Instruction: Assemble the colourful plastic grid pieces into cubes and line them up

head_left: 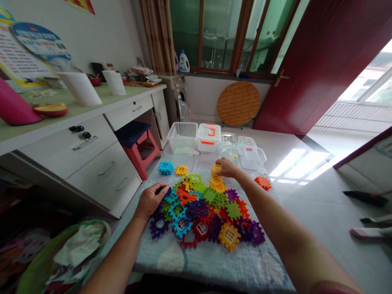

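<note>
A heap of colourful plastic interlocking building tiles with notched edges (200, 208) covers the middle of the cloth-covered table (171, 261). Beyond the heap, my right hand (227, 168) is closed on a yellow tile (216, 169), with more yellow tiles (218, 185) just below it. My left hand (152, 199) rests at the heap's left edge with fingers curled; whether anything is in them is hidden. Blue tiles (165, 168) and a small yellow tile (181, 170) lie apart at the far left. Orange tiles (262, 183) sit separately on the right.
At the table's far end stand a clear open bin (183, 138), a lidded box with orange clips (209, 138) and other clear containers (250, 153). A red stool (139, 153) and a drawer desk (88, 151) are left. A laundry basket (33, 273) stands lower left.
</note>
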{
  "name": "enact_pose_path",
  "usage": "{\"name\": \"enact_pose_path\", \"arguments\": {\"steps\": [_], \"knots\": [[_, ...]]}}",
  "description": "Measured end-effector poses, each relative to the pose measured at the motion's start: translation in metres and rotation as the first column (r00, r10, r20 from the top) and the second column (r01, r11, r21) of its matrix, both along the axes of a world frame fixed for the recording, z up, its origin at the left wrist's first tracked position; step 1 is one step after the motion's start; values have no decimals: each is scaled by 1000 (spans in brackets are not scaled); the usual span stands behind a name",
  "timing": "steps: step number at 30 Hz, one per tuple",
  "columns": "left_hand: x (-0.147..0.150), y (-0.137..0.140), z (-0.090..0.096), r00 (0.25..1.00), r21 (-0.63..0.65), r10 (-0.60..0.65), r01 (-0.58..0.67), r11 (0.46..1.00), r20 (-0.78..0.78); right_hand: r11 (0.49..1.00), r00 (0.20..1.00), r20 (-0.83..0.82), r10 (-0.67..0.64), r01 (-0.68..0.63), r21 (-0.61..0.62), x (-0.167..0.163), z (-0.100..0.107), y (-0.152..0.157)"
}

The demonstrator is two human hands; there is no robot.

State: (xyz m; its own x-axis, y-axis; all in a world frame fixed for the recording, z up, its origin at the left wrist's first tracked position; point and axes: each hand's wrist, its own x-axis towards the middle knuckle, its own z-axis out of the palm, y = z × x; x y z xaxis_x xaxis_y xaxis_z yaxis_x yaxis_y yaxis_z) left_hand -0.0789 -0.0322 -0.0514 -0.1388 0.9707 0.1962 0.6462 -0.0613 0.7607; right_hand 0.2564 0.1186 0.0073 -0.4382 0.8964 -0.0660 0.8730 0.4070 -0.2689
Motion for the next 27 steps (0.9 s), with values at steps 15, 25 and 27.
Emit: {"name": "enact_pose_path", "arguments": {"steps": [15, 25, 27], "knots": [[1, 0, 1, 1000, 4, -4, 4, 1000, -9, 1000, 993, 117, -9, 10, -5, -6, -11, -5], [0, 1, -1, 1000, -18, -6, 6, 1000, 30, 992, 994, -4, 111, -110, 55, -86, 4, -4], [0, 1, -1, 999, -23, -2, 3, 1000, 44, 988, 989, -8, 148, -148, 50, -112, 4, -5]]}}
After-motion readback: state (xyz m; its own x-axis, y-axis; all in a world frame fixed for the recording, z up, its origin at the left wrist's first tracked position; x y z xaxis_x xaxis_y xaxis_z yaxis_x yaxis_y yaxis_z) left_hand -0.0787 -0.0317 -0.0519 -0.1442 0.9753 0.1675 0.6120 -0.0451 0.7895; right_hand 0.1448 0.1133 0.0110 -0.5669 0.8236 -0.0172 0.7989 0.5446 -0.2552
